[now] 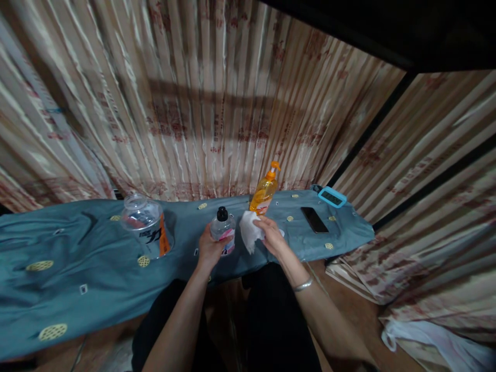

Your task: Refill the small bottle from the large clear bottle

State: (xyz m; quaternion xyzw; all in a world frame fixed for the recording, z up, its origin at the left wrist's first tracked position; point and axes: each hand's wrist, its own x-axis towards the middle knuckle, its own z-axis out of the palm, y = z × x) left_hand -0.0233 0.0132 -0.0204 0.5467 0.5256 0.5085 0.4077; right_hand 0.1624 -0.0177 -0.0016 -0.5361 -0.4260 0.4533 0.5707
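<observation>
My left hand (210, 251) grips a small clear bottle (223, 228) with a black cap and a pink label, upright on the blue-grey cloth (89, 268). My right hand (273, 235) holds a crumpled white tissue (249, 230) just right of that bottle, close to or touching its side. An orange dish-soap bottle (264, 190) with a pump top stands right behind the tissue.
A large clear plastic jar (145, 222) with an orange label stands to the left on the cloth. A black phone (314, 219) and a small blue-framed digital device (332, 197) lie at the right end. Striped curtains hang behind. A white plastic bag (426, 336) lies on the floor.
</observation>
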